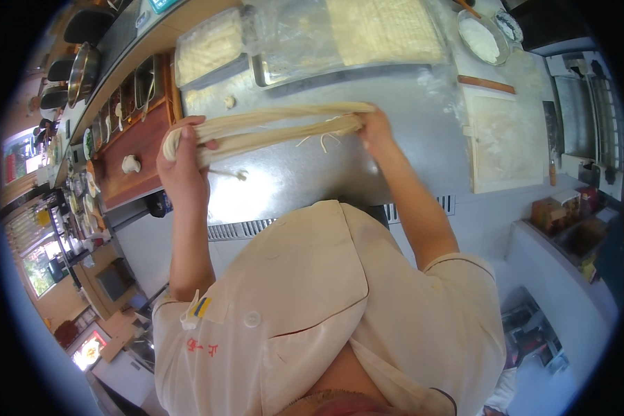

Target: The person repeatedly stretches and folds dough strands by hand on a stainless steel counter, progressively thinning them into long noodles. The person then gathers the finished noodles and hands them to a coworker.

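A stretched skein of pulled noodle dough (281,113) spans between my two hands above a stainless steel worktop (322,177). My left hand (184,151) grips one end, with the looped dough wrapped over its fingers and thumb. At the other end my right hand (375,130) is closed on the gathered strands. A few loose strands (322,141) dangle below the skein near the right hand. Under the left end, a thin scrap of dough (239,176) lies on the metal. A small dough lump (230,101) rests beyond the skein.
Plastic-covered trays of dough (390,34) line the worktop's far side. On the right are a bowl of white flour (478,39), a wooden stick (486,84) and a pale floured board (509,143). A reddish-brown wooden board (140,135) with a dough piece (131,164) sits left, beside metal ingredient containers (145,83).
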Tool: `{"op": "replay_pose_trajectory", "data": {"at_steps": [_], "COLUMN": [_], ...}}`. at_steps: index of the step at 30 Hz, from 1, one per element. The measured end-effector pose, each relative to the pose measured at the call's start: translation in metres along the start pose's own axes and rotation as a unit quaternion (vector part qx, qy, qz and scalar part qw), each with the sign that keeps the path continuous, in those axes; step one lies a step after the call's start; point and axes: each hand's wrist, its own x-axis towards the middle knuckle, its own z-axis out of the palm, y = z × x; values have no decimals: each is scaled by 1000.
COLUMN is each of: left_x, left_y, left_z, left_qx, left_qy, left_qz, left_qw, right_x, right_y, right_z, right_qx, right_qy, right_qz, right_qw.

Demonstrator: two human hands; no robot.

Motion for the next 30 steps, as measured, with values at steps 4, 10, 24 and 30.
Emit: {"op": "replay_pose_trajectory", "data": {"at_steps": [4, 10, 24, 30], "left_x": [12, -5, -2, -1], "left_y": [-164, -305, -298, -302], "left_z": [-34, 33, 50, 33], "left_qx": [17, 51, 324, 275], "left_qy": [115, 60, 74, 124], "left_qz": [-165, -278, -148, -100], "left_qw": [979, 957, 931, 948], "right_x": [-24, -28, -25, -45], "right_y": [-60, -57, -55, -74], "right_z": [-29, -60, -76, -82], "right_qx": [-24, -682, -489, -727], "right_qy": [-32, 52, 189, 165], "right_qz": [31, -220, -134, -194], "right_qw": [999, 695, 841, 638]}}
